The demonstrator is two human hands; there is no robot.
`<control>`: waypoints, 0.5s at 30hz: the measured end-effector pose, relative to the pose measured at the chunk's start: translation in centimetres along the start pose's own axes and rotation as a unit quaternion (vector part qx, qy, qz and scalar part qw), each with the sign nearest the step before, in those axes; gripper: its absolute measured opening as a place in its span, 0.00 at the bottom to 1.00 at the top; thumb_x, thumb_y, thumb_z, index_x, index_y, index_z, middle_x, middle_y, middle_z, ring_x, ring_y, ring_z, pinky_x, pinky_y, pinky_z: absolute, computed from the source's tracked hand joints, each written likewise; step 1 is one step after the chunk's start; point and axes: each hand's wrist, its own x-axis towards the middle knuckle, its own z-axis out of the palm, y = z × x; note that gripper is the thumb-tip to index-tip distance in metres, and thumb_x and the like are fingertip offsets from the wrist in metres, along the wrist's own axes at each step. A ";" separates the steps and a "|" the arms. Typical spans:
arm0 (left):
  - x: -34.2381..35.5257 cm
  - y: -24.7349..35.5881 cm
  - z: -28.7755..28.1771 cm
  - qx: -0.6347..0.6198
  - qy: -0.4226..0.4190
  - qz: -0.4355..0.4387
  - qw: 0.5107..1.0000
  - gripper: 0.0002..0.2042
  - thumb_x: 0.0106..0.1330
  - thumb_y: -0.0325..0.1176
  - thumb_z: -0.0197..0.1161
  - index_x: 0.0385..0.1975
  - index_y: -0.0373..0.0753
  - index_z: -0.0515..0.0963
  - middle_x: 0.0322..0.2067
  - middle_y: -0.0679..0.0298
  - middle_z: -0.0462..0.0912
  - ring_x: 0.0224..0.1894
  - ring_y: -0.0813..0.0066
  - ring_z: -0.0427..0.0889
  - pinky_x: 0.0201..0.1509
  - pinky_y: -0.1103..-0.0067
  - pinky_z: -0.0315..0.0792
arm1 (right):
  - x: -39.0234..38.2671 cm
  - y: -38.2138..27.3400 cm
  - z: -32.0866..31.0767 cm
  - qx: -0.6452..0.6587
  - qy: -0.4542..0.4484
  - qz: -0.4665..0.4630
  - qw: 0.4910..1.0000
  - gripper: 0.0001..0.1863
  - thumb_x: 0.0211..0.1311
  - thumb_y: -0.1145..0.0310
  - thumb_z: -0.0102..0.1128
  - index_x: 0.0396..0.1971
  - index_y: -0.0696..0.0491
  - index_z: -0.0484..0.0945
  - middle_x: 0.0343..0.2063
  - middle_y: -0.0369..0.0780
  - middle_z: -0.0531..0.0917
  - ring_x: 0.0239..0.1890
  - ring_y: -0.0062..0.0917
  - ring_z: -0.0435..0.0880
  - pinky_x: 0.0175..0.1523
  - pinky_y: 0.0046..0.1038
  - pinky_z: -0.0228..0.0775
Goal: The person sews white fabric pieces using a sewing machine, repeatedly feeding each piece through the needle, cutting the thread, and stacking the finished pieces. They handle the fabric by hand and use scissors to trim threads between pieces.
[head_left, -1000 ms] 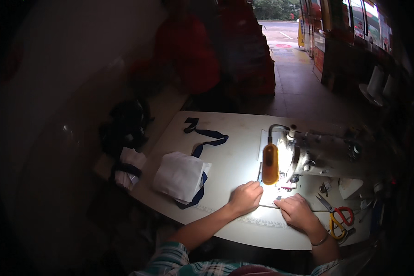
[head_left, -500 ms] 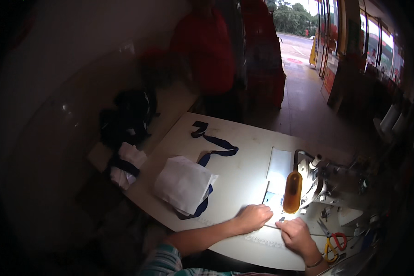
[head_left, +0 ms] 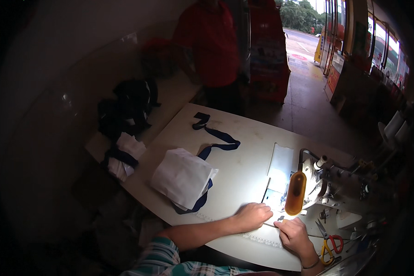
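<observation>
Both hands work at the lit bed of a sewing machine (head_left: 313, 184), under an amber lamp (head_left: 296, 193). My left hand (head_left: 254, 217) rests at the left edge of the bed, fingers curled in and pressed together; whatever they hold is hidden. Across a narrow gap, my right hand (head_left: 295, 232) pinches thumb and forefinger together beside a small dark scrap (head_left: 281, 218) near the lamp's lower end. Whether the scrap is between those fingers is too small to tell. The needle area is covered by the lamp and glare.
Scissors with red and yellow handles (head_left: 327, 244) lie right of my right hand. A white cloth piece (head_left: 184, 177) and dark blue strap (head_left: 223, 138) lie on the table's left. Measuring tape (head_left: 262, 239) runs along the front. A person in red (head_left: 214, 50) stands beyond the table.
The view has shifted slightly, and the person across the table shows an arm more clearly. Both hands keep nearly the same place and closed pose at the machine.
</observation>
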 end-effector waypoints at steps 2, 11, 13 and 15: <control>0.0 0.0 0.0 -0.002 0.006 -0.002 1.000 0.01 0.58 0.23 0.62 0.29 0.36 0.78 0.29 0.59 0.79 0.35 0.59 0.82 0.39 0.65 0.79 | 0.0 0.0 -0.1 0.002 0.002 -0.005 1.000 0.14 0.57 0.77 0.67 0.44 0.52 0.88 0.27 0.39 0.81 0.30 0.35 0.79 0.41 0.35 0.70; 0.0 -0.1 0.3 -0.018 0.019 -0.005 1.000 0.01 0.59 0.24 0.62 0.30 0.36 0.78 0.29 0.59 0.78 0.35 0.58 0.81 0.39 0.64 0.79 | -0.5 0.3 0.1 -0.007 0.012 0.001 1.000 0.15 0.56 0.78 0.67 0.44 0.52 0.88 0.27 0.38 0.82 0.30 0.36 0.80 0.42 0.35 0.71; 0.1 -0.2 0.1 -0.014 0.015 -0.002 1.000 0.01 0.59 0.24 0.62 0.30 0.36 0.78 0.29 0.59 0.79 0.35 0.57 0.81 0.39 0.64 0.79 | -0.4 0.4 0.0 -0.014 0.014 -0.009 1.000 0.15 0.56 0.78 0.67 0.44 0.52 0.88 0.27 0.38 0.82 0.30 0.36 0.80 0.41 0.35 0.71; -0.1 -0.3 0.2 -0.009 0.016 0.001 1.000 0.01 0.60 0.24 0.62 0.30 0.36 0.78 0.29 0.59 0.79 0.35 0.57 0.81 0.38 0.64 0.79 | -0.3 0.3 -0.1 -0.012 0.015 -0.014 1.000 0.15 0.56 0.78 0.67 0.44 0.53 0.88 0.28 0.39 0.83 0.30 0.36 0.81 0.41 0.35 0.71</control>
